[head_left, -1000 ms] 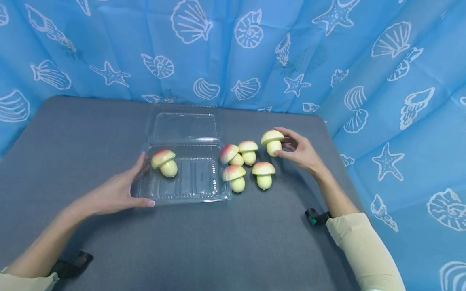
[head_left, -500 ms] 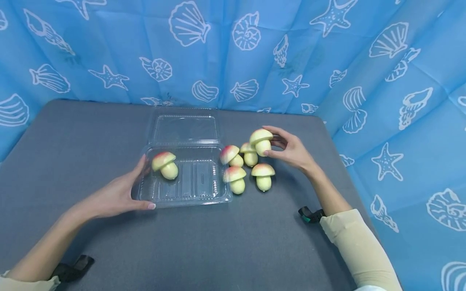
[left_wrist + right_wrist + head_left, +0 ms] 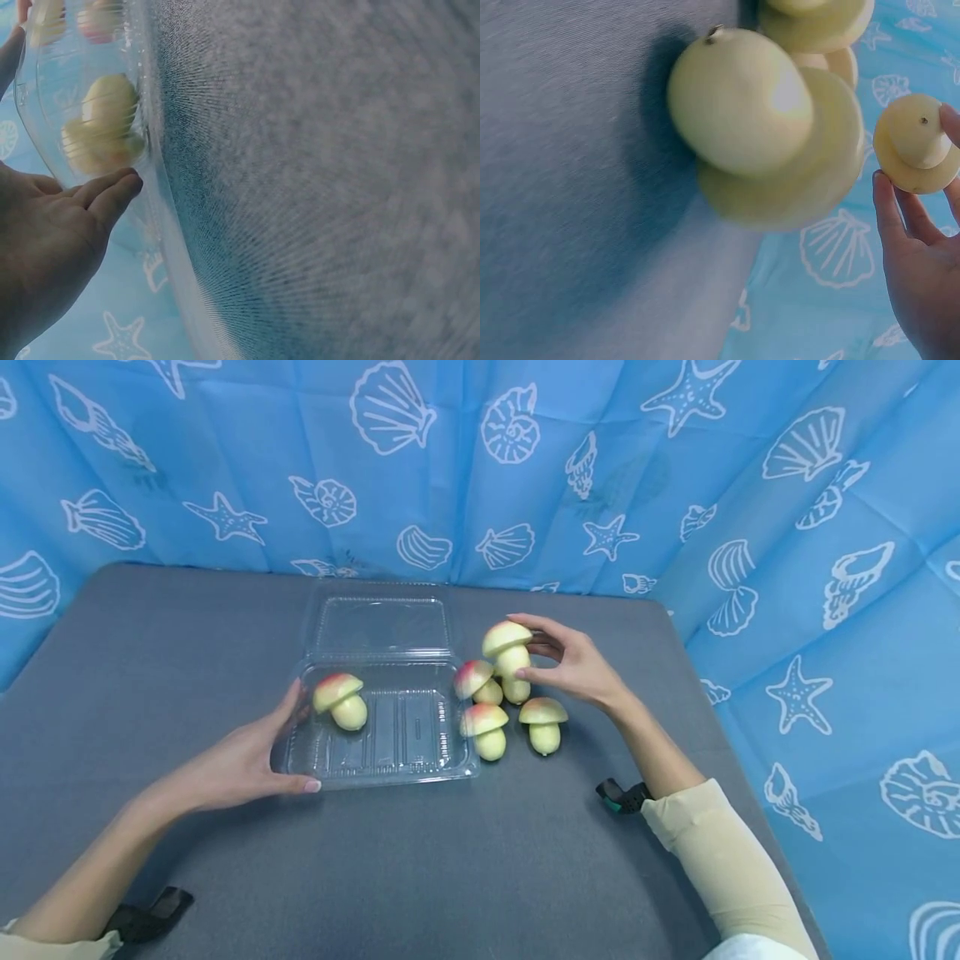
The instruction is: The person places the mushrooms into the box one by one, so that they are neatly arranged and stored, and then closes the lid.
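Note:
My right hand (image 3: 573,668) holds a pale yellow toy mushroom (image 3: 507,641) upright between thumb and fingers. In the head view it partly covers another mushroom behind it; the right wrist view shows the held mushroom (image 3: 915,139) from below, raised off the table. My left hand (image 3: 243,756) rests with spread, fairly straight fingers and thumb against the left end of a clear plastic clamshell container (image 3: 405,772), whose lid (image 3: 382,620) lies folded back. One red-tinged mushroom (image 3: 341,702) lies tilted in the container's left part. In the left wrist view, fingertips (image 3: 124,187) touch the container's side.
Several more toy mushrooms cluster by the container's right side, including one at the front (image 3: 482,731), one behind it (image 3: 477,683) and one to the right (image 3: 543,725). A grey cloth covers the table (image 3: 420,868). A blue shell-print curtain (image 3: 465,477) hangs behind and right.
My right hand has carried its mushroom leftward, from right of the cluster to over the back mushrooms. The left hand, the container and the mushroom inside stay in place.

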Demonstrator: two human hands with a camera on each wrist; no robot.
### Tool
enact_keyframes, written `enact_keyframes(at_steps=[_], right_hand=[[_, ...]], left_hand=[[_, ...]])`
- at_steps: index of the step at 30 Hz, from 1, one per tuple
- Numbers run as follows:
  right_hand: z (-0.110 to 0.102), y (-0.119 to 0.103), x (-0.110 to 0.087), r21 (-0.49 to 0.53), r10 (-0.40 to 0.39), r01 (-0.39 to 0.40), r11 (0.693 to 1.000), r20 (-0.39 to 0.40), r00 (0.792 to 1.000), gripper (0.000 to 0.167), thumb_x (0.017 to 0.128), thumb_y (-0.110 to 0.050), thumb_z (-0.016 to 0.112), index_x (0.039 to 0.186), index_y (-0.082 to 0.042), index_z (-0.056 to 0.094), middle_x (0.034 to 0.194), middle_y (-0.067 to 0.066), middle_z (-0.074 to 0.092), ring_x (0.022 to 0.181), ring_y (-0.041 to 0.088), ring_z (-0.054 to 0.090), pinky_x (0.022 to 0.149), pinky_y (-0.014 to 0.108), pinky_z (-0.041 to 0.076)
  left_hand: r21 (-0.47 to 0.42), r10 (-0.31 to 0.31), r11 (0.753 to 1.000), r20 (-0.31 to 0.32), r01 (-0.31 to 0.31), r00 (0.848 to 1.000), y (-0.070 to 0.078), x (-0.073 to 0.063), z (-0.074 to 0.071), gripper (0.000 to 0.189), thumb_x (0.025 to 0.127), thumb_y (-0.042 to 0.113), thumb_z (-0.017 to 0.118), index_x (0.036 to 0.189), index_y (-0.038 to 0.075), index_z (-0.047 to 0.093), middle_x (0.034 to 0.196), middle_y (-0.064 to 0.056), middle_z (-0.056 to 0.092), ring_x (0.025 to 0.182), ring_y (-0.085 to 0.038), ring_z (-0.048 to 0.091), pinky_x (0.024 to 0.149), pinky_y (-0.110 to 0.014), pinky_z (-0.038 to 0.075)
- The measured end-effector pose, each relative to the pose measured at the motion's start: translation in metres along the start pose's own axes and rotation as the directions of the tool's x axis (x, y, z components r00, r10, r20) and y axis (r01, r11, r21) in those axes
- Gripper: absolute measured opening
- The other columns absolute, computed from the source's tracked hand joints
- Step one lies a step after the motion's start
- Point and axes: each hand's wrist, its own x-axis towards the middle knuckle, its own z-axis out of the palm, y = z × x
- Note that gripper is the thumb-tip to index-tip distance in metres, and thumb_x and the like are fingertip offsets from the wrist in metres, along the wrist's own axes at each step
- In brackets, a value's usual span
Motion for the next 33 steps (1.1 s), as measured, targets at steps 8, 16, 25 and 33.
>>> enact_keyframes(at_steps=[8,16,25,33], right_hand=[[0.014,-0.008,0.013,0.039,-0.040,0.038,0.998,0.039,0.998,0.068,0.082,0.009,0.075,0.144,0.005,0.047,0.142,0.020,0.053,0.123,0.033,0.057,0.106,0.040,0.045],[0.032,0.001,0.025,0.055,-0.048,0.044,0.998,0.081,0.996,0.071,0.080,0.008,0.077,0.145,0.000,0.048,0.140,0.017,0.054,0.122,0.035,0.058,0.104,0.041,0.046],[0.049,0.012,0.039,0.060,-0.053,0.045,0.997,0.141,0.989,0.074,0.079,-0.002,0.083,0.145,-0.010,0.051,0.138,0.010,0.055,0.120,0.024,0.060,0.104,0.042,0.046],[0.063,0.012,0.044,0.041,-0.080,0.075,0.996,0.154,0.985,0.074,0.079,-0.002,0.083,0.146,-0.005,0.049,0.135,0.011,0.056,0.118,0.026,0.062,0.101,0.036,0.049]], left_hand=[[0.001,-0.009,1.000,-0.002,0.009,1.000,0.000,0.000,0.002,0.134,0.075,0.052,0.083,0.158,0.010,-0.013,0.159,-0.025,0.024,0.144,-0.042,0.028,0.111,-0.063,0.024],[0.002,-0.011,1.000,-0.009,0.011,1.000,0.001,0.000,0.000,0.133,0.076,0.049,0.084,0.158,0.011,-0.013,0.158,-0.026,0.025,0.143,-0.043,0.029,0.111,-0.063,0.024],[0.011,-0.003,1.000,-0.011,0.003,1.000,0.000,-0.001,0.000,0.133,0.076,0.048,0.084,0.158,0.010,-0.014,0.161,-0.024,0.017,0.143,-0.043,0.030,0.111,-0.062,0.024],[0.020,-0.004,1.000,0.001,0.004,1.000,0.000,0.001,-0.003,0.134,0.075,0.048,0.085,0.158,0.010,-0.013,0.162,-0.024,0.017,0.142,-0.041,0.032,0.111,-0.060,0.026]])
